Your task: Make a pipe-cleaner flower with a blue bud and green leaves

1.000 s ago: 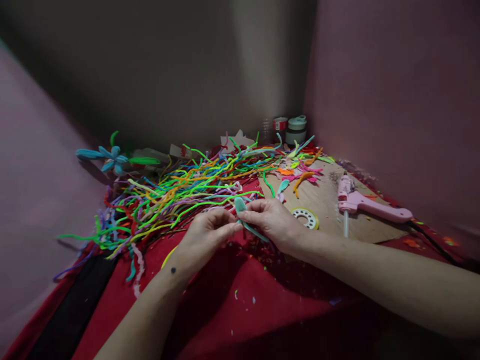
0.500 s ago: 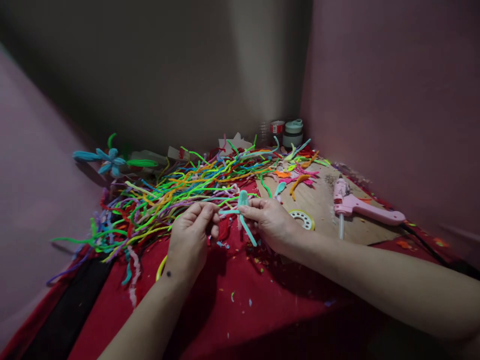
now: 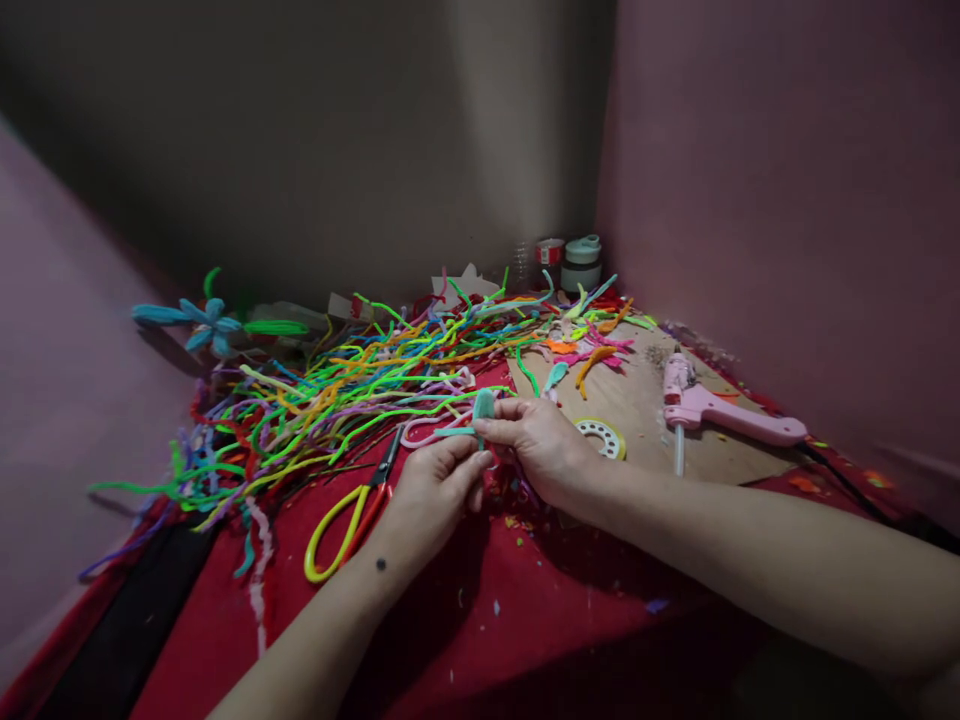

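Note:
A light turquoise pipe cleaner (image 3: 484,404), with a flat folded loop at its top, is pinched between the thumb and fingers of my right hand (image 3: 541,446). One of its ends sticks out to the left. Just below the loop, my left hand (image 3: 442,482) is closed with its fingertips at the lower part of the same pipe cleaner, whose other end is mostly hidden by the fingers. Scissors (image 3: 351,530) with one yellow and one red handle lie on the red cloth (image 3: 525,620), partly behind my left wrist.
A heap of colourful pipe cleaners (image 3: 375,370) spreads behind my hands. To the right, a pink glue gun (image 3: 720,410) lies on a brown board (image 3: 637,450) near a tape roll (image 3: 604,440). A blue pipe-cleaner flower (image 3: 213,326) is at the left; a lidded cup (image 3: 582,264) stands at the back.
My left hand has moved right and down, from the left-pointing end to the part below the loop. The scissors have come into fuller view. My right hand keeps its pinch.

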Motion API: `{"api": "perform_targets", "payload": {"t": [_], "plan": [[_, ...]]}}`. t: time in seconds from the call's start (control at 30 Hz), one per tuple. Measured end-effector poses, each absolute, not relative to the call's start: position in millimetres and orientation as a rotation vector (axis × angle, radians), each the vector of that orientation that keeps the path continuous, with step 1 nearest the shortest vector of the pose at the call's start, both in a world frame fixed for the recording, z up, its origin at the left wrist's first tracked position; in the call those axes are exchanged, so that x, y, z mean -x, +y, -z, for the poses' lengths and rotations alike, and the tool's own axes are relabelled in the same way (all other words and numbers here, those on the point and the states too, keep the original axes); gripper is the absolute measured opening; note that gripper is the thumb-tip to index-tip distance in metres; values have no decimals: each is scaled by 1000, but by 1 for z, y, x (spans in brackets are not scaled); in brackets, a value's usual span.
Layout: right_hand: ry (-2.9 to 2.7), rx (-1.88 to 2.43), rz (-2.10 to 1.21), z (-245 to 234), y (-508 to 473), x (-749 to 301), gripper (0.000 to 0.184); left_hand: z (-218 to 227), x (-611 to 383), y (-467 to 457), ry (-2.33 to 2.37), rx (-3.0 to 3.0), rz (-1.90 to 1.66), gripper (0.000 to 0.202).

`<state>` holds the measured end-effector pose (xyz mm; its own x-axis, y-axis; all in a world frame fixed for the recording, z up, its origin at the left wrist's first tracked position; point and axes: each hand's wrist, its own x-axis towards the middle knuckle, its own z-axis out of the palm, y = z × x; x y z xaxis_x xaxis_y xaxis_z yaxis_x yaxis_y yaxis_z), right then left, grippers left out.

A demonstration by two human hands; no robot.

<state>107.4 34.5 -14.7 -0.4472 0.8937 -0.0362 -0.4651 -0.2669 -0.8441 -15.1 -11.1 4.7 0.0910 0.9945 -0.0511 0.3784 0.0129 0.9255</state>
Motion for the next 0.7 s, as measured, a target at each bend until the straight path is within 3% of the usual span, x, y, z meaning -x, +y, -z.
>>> {"api": "perform_targets", "payload": {"t": [0.2, 0.4, 0.57, 0.7], "plan": [[-1044, 712, -1857, 12, 36, -107, 29, -9, 25, -10, 1437, -1475, -725, 32], [-1197, 794, -1833, 9, 31, -109, 22, -22, 39, -9, 1470, -1388, -1210, 24], [-1409, 874, -1782, 14, 27, -109, 24, -19, 32, -10, 1348, -1306, -1145, 18], [-1344, 800, -1927, 16, 27, -109, 23, -15, 31, -12, 1306, -1190, -1185, 10]]}}
